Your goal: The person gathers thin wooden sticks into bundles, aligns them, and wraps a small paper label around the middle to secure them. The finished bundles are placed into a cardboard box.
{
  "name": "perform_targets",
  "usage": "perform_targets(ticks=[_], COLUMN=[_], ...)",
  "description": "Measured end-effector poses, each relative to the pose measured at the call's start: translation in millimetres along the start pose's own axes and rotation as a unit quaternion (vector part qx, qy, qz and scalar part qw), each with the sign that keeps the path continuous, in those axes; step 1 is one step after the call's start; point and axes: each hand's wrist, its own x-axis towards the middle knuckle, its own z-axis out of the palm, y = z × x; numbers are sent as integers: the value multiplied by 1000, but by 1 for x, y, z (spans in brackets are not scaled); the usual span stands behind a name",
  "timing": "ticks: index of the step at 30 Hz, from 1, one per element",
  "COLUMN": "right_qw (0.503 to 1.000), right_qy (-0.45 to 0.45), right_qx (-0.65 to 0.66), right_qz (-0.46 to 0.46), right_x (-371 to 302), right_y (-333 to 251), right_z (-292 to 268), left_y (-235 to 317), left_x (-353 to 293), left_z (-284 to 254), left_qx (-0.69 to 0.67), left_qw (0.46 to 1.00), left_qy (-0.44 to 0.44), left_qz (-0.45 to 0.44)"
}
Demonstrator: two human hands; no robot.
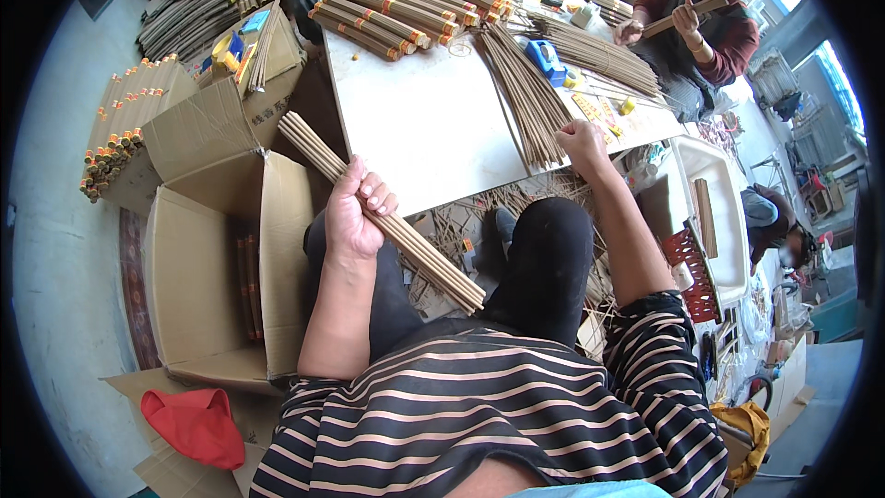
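My left hand (355, 212) is wrapped round a bundle of thin brown sticks (433, 267), held slantwise above my lap. The bundle's upper end points toward the carton on the left, and its lower end lies over my thighs. At the table's near right edge, my right hand (584, 144) is closed, its fingers curled in beside a fanned pile of loose brown sticks (521, 97). Whatever those fingers may pinch is too small to make out. The pile rests on the white table (415, 134).
Bundles with red and yellow bands (396, 9) lie stacked on the table, near a blue tape dispenser (546, 63). An open carton (207, 286) stands at my left, a white tub (714, 221) at my right. Across the table a person (691, 32) holds a bundle. Stick scraps litter the floor.
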Motion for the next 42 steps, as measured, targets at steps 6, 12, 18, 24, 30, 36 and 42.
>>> perform_targets(ticks=[6,12,18,24,30,36,42], right_qw=[1000,987,967,959,887,981,999], right_qy=[1,106,236,247,255,165,6], right_qx=[11,114,62,-134,-315,-54,-43], right_qz=[-8,-28,-72,-29,221,91,-19], right_x=[11,3,-80,-248,-339,-157,-23], right_y=[0,-4,52,181,263,123,24], right_z=[7,-14,-64,-119,-160,-122,-12], left_y=[2,-4,1,-11,-25,-24,-11], left_x=[0,11,10,16,27,29,25], left_z=[-1,-1,6,5,4,-4,-11], left_qx=[6,7,13,-26,-41,-34,-35], left_qw=[1000,1000,1000,999,996,997,997], left_qy=[17,1,8,25,29,33,56], left_qz=[6,-20,-13,-39,-72,-64,-44])
